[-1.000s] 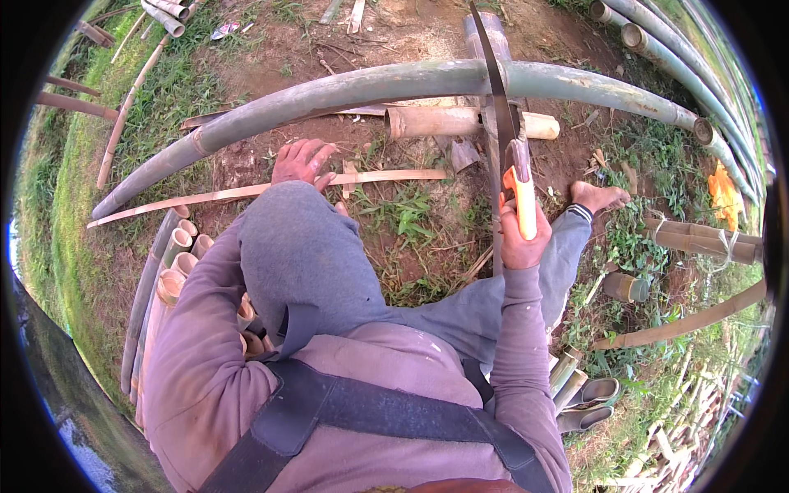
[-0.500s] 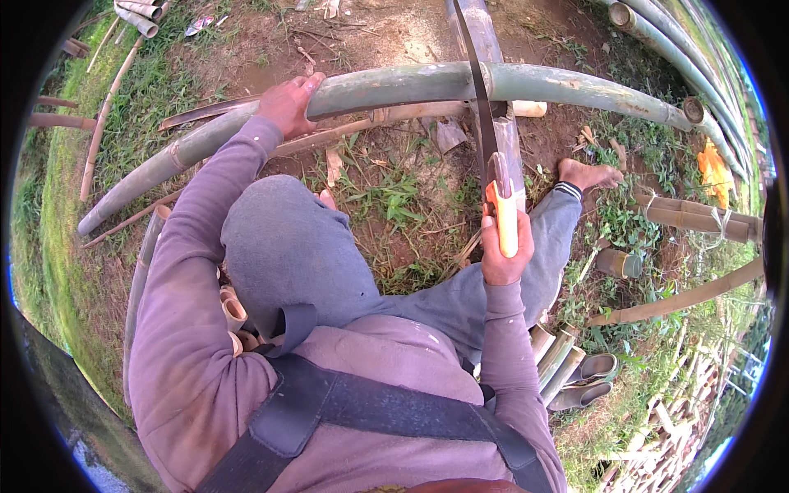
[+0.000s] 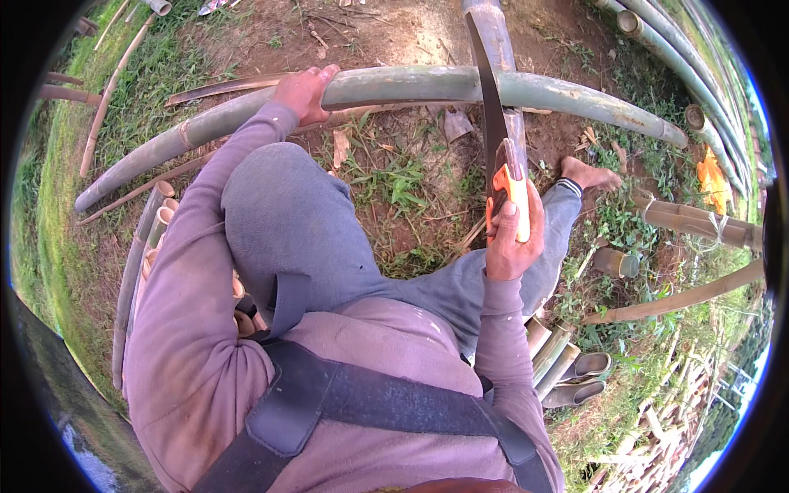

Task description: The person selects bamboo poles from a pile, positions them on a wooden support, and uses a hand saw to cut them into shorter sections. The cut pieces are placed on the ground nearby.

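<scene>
- Bamboo pole (image 3: 394, 86): long, round, grey-green with paler patches; it lies crosswise under the left fingers (image 3: 323, 76), which curl over it, and runs out to both sides of them.
- Saw (image 3: 496, 135): orange handle (image 3: 519, 197) with a pale face, held in the right fingers (image 3: 536, 215); its dark, tapering blade (image 3: 491, 103) points away beyond them, crossing the pole, contact unclear.

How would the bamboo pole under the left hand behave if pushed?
Probably stiff: the bamboo pole is thick and jointed. Being round, it might roll if the left hand lets go. It may be light for its size if hollow like the open-ended pole at right.
</scene>
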Action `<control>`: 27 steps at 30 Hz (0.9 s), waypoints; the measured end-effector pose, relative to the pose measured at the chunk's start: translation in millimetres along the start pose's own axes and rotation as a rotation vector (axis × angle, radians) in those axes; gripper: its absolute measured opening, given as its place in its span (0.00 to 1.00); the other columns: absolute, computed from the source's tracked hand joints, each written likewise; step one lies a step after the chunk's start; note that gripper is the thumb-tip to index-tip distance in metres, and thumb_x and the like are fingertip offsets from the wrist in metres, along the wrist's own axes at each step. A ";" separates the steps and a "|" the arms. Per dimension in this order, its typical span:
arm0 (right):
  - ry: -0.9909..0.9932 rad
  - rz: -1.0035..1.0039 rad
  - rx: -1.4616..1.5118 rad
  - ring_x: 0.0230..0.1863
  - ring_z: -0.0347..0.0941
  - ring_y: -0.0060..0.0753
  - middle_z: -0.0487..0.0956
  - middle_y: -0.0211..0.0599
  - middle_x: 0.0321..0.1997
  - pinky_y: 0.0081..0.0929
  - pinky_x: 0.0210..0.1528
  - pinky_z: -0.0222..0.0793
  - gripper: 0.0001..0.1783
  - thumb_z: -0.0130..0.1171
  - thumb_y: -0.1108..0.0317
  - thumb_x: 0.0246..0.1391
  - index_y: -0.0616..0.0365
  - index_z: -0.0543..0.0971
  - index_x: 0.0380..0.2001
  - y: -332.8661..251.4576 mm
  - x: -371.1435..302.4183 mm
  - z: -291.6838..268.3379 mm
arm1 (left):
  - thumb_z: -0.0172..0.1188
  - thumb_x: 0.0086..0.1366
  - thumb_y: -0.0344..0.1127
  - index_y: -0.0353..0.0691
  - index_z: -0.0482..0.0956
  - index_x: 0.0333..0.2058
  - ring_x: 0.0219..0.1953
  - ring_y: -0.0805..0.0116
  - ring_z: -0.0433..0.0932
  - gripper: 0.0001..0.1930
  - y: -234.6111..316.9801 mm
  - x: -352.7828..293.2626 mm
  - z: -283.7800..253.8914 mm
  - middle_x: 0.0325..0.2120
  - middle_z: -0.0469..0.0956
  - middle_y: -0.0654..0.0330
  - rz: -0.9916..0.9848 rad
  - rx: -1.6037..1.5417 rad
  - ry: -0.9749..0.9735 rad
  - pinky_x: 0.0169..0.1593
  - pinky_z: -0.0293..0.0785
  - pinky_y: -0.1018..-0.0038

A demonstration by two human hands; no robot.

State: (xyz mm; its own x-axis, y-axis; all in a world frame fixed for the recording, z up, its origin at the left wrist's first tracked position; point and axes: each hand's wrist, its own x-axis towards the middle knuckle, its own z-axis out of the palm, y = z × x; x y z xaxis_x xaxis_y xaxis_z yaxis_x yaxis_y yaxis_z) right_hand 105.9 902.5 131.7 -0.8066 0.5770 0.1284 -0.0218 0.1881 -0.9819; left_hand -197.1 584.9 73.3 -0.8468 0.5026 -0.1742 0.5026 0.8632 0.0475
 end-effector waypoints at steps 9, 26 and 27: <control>0.005 -0.027 -0.012 0.43 0.81 0.26 0.83 0.47 0.54 0.21 0.43 0.79 0.30 0.62 0.60 0.72 0.71 0.71 0.67 8.2 0.0 -3.2 | 0.77 0.52 0.46 0.54 0.65 0.69 0.58 0.48 0.80 0.46 6.1 -1.9 -3.9 0.56 0.79 0.51 -0.042 -0.017 -0.023 0.61 0.78 0.54; -0.015 0.100 -0.087 0.46 0.82 0.28 0.81 0.49 0.58 0.21 0.43 0.81 0.30 0.62 0.61 0.72 0.72 0.71 0.67 -10.0 -46.5 -28.7 | 0.77 0.52 0.47 0.52 0.63 0.71 0.59 0.48 0.80 0.48 1.7 3.5 1.4 0.59 0.78 0.50 -0.029 0.016 -0.033 0.62 0.79 0.55; -0.032 0.110 -0.090 0.45 0.82 0.27 0.81 0.49 0.58 0.21 0.42 0.81 0.30 0.62 0.61 0.72 0.72 0.71 0.67 -10.1 -56.4 -35.2 | 0.77 0.52 0.47 0.52 0.63 0.71 0.59 0.49 0.80 0.48 0.0 -0.9 1.1 0.59 0.78 0.50 -0.042 0.022 -0.037 0.62 0.78 0.56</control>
State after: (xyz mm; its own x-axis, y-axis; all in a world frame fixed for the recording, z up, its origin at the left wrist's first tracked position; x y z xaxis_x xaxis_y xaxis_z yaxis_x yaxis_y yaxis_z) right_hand 172.4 896.0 139.3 -0.8196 0.5727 0.0150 0.1196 0.1967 -0.9732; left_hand -196.1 584.4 72.4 -0.8602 0.4637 -0.2122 0.4711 0.8819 0.0175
